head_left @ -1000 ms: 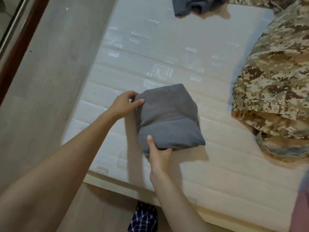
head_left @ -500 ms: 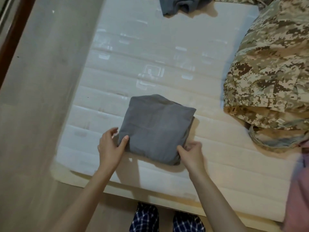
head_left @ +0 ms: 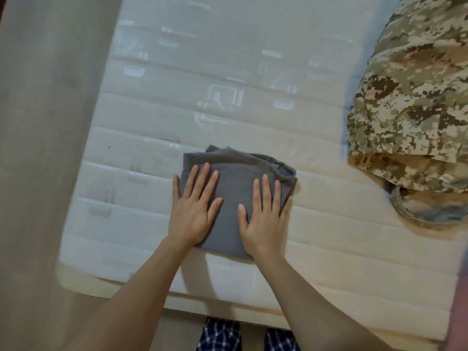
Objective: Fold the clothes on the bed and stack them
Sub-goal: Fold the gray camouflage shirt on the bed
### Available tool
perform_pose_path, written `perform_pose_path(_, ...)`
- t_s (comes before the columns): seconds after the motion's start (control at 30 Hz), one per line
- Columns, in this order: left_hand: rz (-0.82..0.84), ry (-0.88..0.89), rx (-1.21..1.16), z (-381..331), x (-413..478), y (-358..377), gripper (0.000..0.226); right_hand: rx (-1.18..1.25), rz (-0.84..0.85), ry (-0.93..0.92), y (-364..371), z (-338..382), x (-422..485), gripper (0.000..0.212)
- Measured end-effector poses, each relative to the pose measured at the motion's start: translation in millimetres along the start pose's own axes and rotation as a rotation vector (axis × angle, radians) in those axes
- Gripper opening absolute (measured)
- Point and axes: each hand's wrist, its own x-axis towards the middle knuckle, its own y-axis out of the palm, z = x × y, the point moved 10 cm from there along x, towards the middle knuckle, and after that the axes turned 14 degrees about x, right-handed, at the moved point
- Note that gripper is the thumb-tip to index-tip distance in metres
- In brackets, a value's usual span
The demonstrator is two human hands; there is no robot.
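A folded grey garment lies flat on the white quilted mattress, near its front edge. My left hand rests palm down on the garment's left half, fingers spread. My right hand lies palm down on its right half, fingers straight and apart. Neither hand grips the cloth. A camouflage garment lies in a loose heap at the right side of the bed.
The mattress's left edge meets a beige floor. The wooden bed frame runs along the front edge, with my checked trouser legs just below it.
Both hands let go of the grey garment's front corners and moved onto its top, pressing flat. The grey bundle was set down and squared near the front edge; the view shifted forward.
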Motion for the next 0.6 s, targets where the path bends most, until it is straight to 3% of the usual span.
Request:
perform_pose_path(0.23,0.006,0.001,-0.107,-2.2,0.3,-18.6,0.062,0.035,0.001,-0.015,-4.8,-0.3,-0.5,0.062)
perform_pose_path(0.33,0.017,-0.215,-0.346,29.6,-17.4,-31.1,0.073,0.202,0.002,-0.007,-22.0,-0.9,-5.2,0.065)
perform_pose_path(0.47,0.184,-0.669,-0.764,63.0,-60.2,-13.2,0.071,0.653,-0.208,0.468,-45.8,-47.7,-36.4,0.074)
perform_pose_path(0.53,0.288,-0.754,-0.871,54.3,-64.0,-5.1,0.056,0.993,-0.126,0.615,-29.3,-49.0,-45.5,0.070)
perform_pose_path(0.6,0.341,-0.750,-0.913,40.4,-60.1,-5.7,0.042,1.173,-0.033,0.719,-22.1,-51.6,-48.2,0.073)
